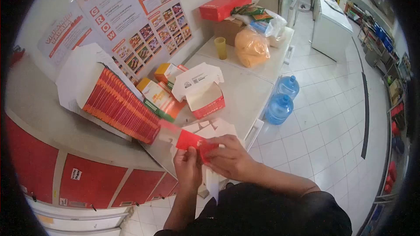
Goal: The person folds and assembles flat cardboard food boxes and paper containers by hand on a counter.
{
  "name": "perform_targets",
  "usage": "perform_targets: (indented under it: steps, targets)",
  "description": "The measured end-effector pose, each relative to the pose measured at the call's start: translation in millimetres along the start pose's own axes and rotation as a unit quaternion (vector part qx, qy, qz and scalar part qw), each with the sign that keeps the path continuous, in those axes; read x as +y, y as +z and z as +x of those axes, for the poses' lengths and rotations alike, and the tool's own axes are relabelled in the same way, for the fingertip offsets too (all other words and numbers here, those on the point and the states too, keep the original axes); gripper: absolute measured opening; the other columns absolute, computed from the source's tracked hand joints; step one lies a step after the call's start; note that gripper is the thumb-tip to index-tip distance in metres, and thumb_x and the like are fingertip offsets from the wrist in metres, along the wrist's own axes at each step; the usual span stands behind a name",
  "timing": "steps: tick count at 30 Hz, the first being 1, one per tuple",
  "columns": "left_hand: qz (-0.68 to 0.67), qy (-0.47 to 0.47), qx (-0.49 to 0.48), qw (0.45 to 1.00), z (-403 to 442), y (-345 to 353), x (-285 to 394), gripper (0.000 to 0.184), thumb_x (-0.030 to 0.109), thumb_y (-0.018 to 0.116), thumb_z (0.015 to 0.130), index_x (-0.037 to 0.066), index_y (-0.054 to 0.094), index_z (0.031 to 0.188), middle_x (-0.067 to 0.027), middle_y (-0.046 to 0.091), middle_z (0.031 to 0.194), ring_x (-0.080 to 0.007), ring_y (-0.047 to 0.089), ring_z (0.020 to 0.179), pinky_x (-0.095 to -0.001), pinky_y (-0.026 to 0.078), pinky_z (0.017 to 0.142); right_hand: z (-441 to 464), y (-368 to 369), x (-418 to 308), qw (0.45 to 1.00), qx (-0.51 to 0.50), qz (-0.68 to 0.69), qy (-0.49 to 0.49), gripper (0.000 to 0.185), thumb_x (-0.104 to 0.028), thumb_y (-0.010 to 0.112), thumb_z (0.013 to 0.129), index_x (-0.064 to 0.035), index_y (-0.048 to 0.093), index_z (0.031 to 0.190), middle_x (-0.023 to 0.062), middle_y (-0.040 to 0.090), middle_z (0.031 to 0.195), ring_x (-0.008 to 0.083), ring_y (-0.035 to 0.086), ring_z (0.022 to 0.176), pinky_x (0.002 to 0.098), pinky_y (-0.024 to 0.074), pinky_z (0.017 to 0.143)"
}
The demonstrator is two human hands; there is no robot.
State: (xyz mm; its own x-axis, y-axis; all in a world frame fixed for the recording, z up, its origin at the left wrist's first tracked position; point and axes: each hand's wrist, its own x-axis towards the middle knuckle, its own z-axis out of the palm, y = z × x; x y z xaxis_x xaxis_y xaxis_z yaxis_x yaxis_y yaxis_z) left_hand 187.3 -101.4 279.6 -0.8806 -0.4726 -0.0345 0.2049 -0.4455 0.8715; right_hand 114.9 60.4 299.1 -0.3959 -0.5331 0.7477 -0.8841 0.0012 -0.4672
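Note:
Between my two hands is a red and white cardboard piece (189, 140), partly folded. My left hand (188, 166) pinches its lower edge, thumb up. Fingers of my right hand (229, 157) are closed on its right side. White flaps of the cardboard show beneath and behind the hands. Just beyond them on the counter (245, 87) stands an open red and white box (205, 100) with its lid raised. To the left, a long stack of flat red and orange cartons (118, 100) leans beside large white cardboard.
Yellow and green packets (159, 98) lie behind the open box. Further back are a yellow cup (221, 48), a bag of orange stuff (252, 46) and a red box (225, 5). Blue water bottles (280, 108) stand on the floor at right. Red drawers (94, 181) line the lower left.

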Motion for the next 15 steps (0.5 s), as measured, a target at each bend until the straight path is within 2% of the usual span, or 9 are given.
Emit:
perform_targets:
  steps: [1,5,7,8,10,11,13,14,15]
  targets:
    - [-0.001,-0.01,-0.009,1.0,1.5,-3.3,-2.7,0.019,0.014,0.062,0.105,0.0,0.062,0.118,-0.0074,0.07,0.103,-0.0151,0.067,0.086,-0.0307,0.058,0.078,-0.8,-1.4,-1.9,0.998,-0.046,-0.016,-0.034,0.022,-0.007,0.085,0.077,-0.0039,0.069,0.091,0.0152,0.064,0.121,0.0385,0.061,0.123,0.0483,0.0532,0.093]
    - [0.04,-0.038,-0.041,0.998,-13.3,-7.5,-18.5,0.023,0.019,0.057,0.108,0.0,0.061,0.121,-0.0078,0.069,0.107,-0.0169,0.067,0.091,-0.0333,0.055,0.078,-14.3,18.5,10.8,0.996,-0.007,0.003,0.084,0.025,-0.011,0.085,0.077,-0.0058,0.069,0.096,0.0153,0.064,0.115,0.039,0.062,0.114,0.0493,0.0493,0.099]
    - [0.049,-0.02,-0.021,0.998,-18.9,7.0,-14.2,0.02,0.015,0.059,0.106,0.0,0.063,0.118,-0.0074,0.071,0.105,-0.0179,0.069,0.091,-0.0325,0.055,0.079,-25.0,27.6,7.2,0.987,-0.029,-0.007,0.157,0.04,-0.015,0.086,0.077,-0.005,0.065,0.109,0.0184,0.06,0.122,0.0407,0.06,0.114,0.0507,0.0466,0.102]
    - [0.115,-0.038,-0.072,0.99,-15.0,2.4,-12.7,0.02,0.013,0.061,0.104,-0.001,0.064,0.118,-0.0089,0.071,0.104,-0.0169,0.069,0.091,-0.0311,0.055,0.08,-27.7,29.1,6.2,0.98,-0.04,-0.009,0.194,0.047,-0.017,0.087,0.077,-0.0045,0.063,0.115,0.02,0.059,0.125,0.0416,0.06,0.115,0.0514,0.0453,0.104]
    - [0.246,-0.079,-0.166,0.952,-8.9,-21.6,-2.4,0.022,0.009,0.064,0.101,-0.003,0.067,0.119,-0.0119,0.073,0.102,-0.015,0.07,0.091,-0.0282,0.055,0.083,-19.8,9.9,-0.4,0.983,-0.046,0.018,0.178,0.06,-0.023,0.087,0.079,-0.003,0.054,0.125,0.0228,0.053,0.133,0.0432,0.054,0.125,0.0522,0.0419,0.108]
    - [0.346,-0.117,-0.235,0.901,-8.2,-28.8,9.8,0.022,0.008,0.065,0.099,-0.002,0.067,0.119,-0.0128,0.074,0.101,-0.0138,0.07,0.089,-0.0285,0.055,0.082,-14.7,-3.1,-2.2,0.984,-0.05,0.032,0.168,0.066,-0.025,0.088,0.08,-0.0023,0.049,0.129,0.0242,0.05,0.137,0.044,0.051,0.13,0.0525,0.0402,0.11]
    - [0.526,-0.181,-0.353,0.752,-12.6,-35.2,37.5,0.024,0.007,0.067,0.096,0.0,0.068,0.119,-0.0147,0.075,0.099,-0.0115,0.069,0.087,-0.0292,0.054,0.081,-23.2,-21.1,4.6,0.99,-0.096,0.028,0.096,0.06,-0.035,0.077,0.091,-0.002,0.045,0.131,0.0239,0.046,0.141,0.0442,0.039,0.142,0.0543,0.0316,0.115]
    - [0.49,-0.073,-0.372,0.785,-25.3,-40.8,34.0,0.035,0.011,0.073,0.091,0.004,0.066,0.125,-0.0142,0.076,0.09,-0.0126,0.069,0.079,-0.0317,0.054,0.075,-33.3,-22.0,13.5,0.988,-0.125,0.047,0.077,0.056,-0.037,0.073,0.094,-0.0029,0.047,0.131,0.0231,0.047,0.14,0.0446,0.037,0.143,0.0564,0.0285,0.116]
    - [0.485,-0.11,-0.325,0.804,-33.6,-39.7,33.8,0.039,0.013,0.074,0.091,0.005,0.064,0.128,-0.0131,0.076,0.087,-0.0133,0.069,0.076,-0.032,0.053,0.074,-39.9,-22.0,17.0,0.984,-0.154,0.068,0.059,0.053,-0.039,0.069,0.097,-0.0038,0.048,0.13,0.0223,0.048,0.138,0.0451,0.036,0.144,0.0585,0.0254,0.118]
